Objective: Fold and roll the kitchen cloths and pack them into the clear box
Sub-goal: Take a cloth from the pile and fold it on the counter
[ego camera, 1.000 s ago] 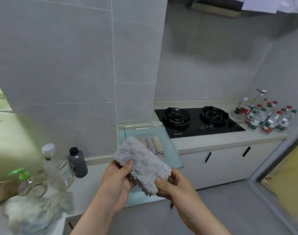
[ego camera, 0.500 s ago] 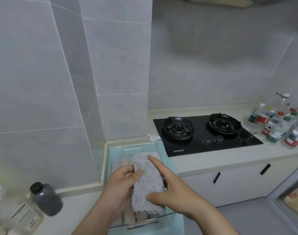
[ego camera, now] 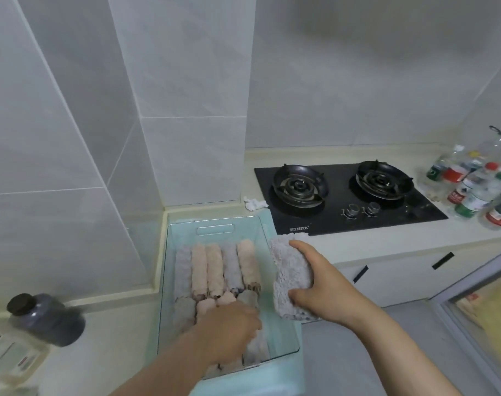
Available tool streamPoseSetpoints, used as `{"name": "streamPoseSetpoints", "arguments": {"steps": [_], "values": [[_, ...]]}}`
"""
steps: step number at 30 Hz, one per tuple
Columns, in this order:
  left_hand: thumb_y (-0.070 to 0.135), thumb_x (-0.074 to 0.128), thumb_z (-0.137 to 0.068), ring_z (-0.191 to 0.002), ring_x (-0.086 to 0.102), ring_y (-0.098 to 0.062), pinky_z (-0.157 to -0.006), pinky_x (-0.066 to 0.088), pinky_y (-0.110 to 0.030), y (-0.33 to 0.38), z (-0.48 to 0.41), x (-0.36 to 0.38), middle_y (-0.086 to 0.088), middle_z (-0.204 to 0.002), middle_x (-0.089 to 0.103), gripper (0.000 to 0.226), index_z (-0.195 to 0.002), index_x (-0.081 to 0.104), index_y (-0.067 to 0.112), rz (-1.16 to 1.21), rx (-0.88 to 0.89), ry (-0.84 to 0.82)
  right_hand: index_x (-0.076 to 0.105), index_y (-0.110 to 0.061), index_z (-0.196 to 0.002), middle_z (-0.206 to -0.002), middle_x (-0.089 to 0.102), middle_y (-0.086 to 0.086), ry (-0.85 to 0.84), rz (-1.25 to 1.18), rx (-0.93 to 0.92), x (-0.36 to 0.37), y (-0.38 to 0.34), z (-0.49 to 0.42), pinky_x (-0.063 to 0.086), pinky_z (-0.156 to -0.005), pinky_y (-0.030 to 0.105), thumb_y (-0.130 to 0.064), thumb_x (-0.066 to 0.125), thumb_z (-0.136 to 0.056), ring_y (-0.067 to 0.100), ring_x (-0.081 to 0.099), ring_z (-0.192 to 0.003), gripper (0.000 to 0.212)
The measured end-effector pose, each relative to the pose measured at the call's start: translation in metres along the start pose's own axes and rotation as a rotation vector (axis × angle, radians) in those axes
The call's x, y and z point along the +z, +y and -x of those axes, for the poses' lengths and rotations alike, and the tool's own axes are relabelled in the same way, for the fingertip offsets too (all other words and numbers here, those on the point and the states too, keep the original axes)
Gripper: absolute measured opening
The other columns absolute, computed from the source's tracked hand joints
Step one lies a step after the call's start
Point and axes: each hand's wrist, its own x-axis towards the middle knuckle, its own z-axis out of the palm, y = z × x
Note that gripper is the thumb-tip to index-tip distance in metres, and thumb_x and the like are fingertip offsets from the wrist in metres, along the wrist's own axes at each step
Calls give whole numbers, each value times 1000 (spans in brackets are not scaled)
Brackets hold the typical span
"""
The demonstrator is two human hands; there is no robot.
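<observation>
Though plush, compact grey roll [ego camera: 286,270]

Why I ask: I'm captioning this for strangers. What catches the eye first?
The clear box on the counter stands out, packed with rows of rolled pink and grey cloths. The left hand rests on the near row while the right hand holds a folded grey cloth beside the box's right wall.

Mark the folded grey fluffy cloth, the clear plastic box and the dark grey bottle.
folded grey fluffy cloth [ego camera: 289,272], head view, its middle.
clear plastic box [ego camera: 215,229], head view, far wall's handle slot.
dark grey bottle [ego camera: 51,324], head view, its body.
</observation>
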Motion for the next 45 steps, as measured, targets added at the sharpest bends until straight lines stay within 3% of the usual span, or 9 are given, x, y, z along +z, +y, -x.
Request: {"name": "streamPoseSetpoints", "arguments": {"steps": [7,11,15,19,27,33,36,40,45], "values": [[33,38,-97,-114,51,-32,-90,47,-43,-13,-32,9,-9,-135,47,41,-135,44,18,-174,-12,-320,21,-46,-146,-139,35,-14,-128,136,14,31,-4,-4,32,-98,12,-17,68,-77,1,38,-125,88],[18,44,-95,-111,53,-33,-86,48,-41,-35,-28,17,-6,-138,42,43,-138,43,21,-219,-77,-372,15,-47,-146,-133,36,-5,-204,289,83,59,-2,-15,40,-101,25,-18,60,-80,16,45,-125,85],[17,39,-97,-121,43,-35,-91,39,-39,-50,-17,9,2,-154,20,53,-146,29,33,-225,-89,-446,12,-36,-148,-121,38,8,-197,656,111,77,-3,-24,47,-71,35,-9,54,-83,33,57,-103,82],[18,38,-98,-126,38,-34,-96,38,-41,-51,-11,4,5,-157,14,54,-148,26,37,-252,-73,-462,19,-19,-148,-128,35,18,-280,869,187,108,-1,-37,43,-70,36,4,60,-81,34,59,-104,82],[25,35,-100,-133,31,-31,-103,34,-43,-62,1,7,11,-159,9,51,-147,26,41,-180,-63,-446,18,-17,-149,-134,31,19,-388,815,309,140,24,-53,48,-93,41,-2,60,-86,35,55,-112,77],[7,34,-95,-145,12,-33,-115,20,-41,-53,5,3,13,-161,-7,70,-150,13,45,-41,-98,-438,-14,-31,-152,-156,4,20,-582,705,340,133,37,-64,39,-108,36,-16,79,-74,37,36,-134,122],[-5,33,-86,-148,8,-20,-118,18,-37,-43,12,-6,12,-161,-5,81,-151,14,39,154,-124,-373,-5,-33,-155,-162,9,9,-502,421,412,121,25,-62,25,-116,34,-15,48,-95,30,22,-146,81],[1,43,-85,-123,40,-29,-84,37,-37,-36,19,-6,-8,-138,30,44,-128,44,11,79,-259,-348,18,-19,-152,-150,39,6,-402,242,418,109,11,-53,33,-109,28,-11,32,-99,22,41,-133,56],[1,41,-87,-139,18,-30,-106,28,-41,-37,13,3,-7,-151,22,59,-145,29,11,86,-256,-432,21,-12,-152,-152,36,9,-349,292,408,112,14,-59,32,-107,28,-9,32,-98,25,39,-137,55]]}}
